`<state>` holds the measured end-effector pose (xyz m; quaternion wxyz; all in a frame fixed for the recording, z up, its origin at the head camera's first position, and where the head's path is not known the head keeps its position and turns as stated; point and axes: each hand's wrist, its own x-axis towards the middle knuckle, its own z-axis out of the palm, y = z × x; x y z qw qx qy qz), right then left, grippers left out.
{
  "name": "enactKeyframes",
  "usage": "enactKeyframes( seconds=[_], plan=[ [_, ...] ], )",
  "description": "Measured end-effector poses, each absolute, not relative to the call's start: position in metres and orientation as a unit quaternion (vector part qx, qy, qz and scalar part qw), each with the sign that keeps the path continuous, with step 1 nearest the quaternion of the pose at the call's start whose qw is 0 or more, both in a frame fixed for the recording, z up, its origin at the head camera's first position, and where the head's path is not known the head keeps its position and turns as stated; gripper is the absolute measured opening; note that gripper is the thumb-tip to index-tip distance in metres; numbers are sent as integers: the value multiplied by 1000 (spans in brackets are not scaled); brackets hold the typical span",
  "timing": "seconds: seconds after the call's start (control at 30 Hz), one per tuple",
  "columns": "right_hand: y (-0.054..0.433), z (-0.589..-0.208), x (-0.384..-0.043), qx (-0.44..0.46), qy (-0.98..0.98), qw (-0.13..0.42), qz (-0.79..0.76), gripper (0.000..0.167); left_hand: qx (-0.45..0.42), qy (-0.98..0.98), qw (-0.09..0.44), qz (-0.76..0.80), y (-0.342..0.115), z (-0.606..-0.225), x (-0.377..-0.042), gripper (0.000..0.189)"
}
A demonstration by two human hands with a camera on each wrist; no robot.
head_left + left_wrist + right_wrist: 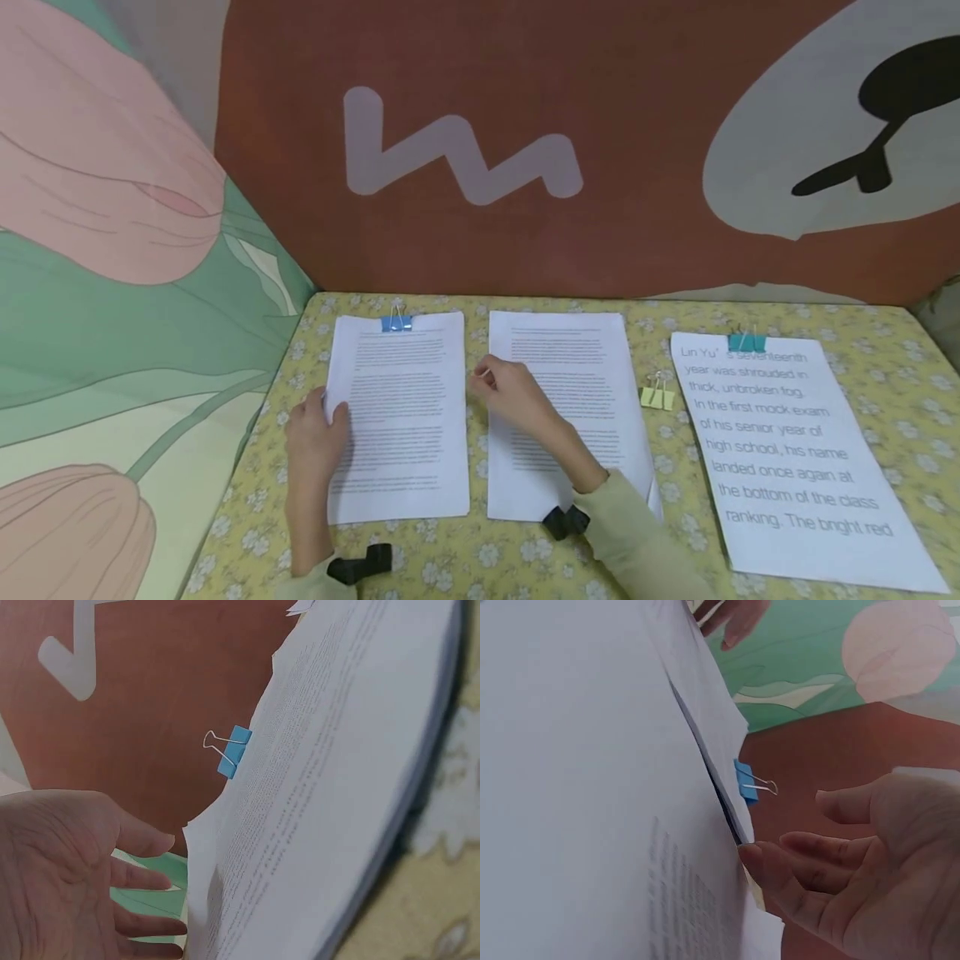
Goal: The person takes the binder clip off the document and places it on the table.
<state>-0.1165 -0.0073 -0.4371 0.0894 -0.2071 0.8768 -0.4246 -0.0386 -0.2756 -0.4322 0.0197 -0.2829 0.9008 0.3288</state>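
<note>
A stack of printed paper (397, 417) lies at the left, with a blue binder clip (396, 323) on its top edge. At its left edge is my left hand (315, 433); in the left wrist view the fingers (150, 924) stretch out toward the sheets' side. My right hand (517, 396) hovers at the left edge of a second printed stack (562, 342), which has no clip on its top edge. Its fingers (810, 877) are loosely bent, with nothing between thumb and fingertips. The blue clip's wire handles stand up in both wrist views.
A yellow binder clip (657, 398) lies right of the second stack. Farther right is a large-print stack (810, 542) with a teal binder clip (747, 342) on top. A flowered cloth (480, 575) covers the table, bounded by a painted wall (465, 250) behind and another at left.
</note>
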Motion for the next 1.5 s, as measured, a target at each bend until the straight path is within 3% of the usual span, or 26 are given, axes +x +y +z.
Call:
enactKeyframes(
  seconds=[0.3,0.97,1.2,1.5],
  plan=[
    [-24,-444,-110,-197,868,138,-434,24,-317,890,0,329,-278,-436,-40,57],
    [-39,-464,-102,-113,783,160,-591,46,-359,858,-36,366,-281,-444,-43,60],
    [-39,-461,-102,-89,766,157,-617,44,-357,866,-12,351,-283,-446,-42,51],
    [-36,-463,-104,-96,770,172,-607,40,-355,872,-21,336,-283,-448,-40,42]
  ],
)
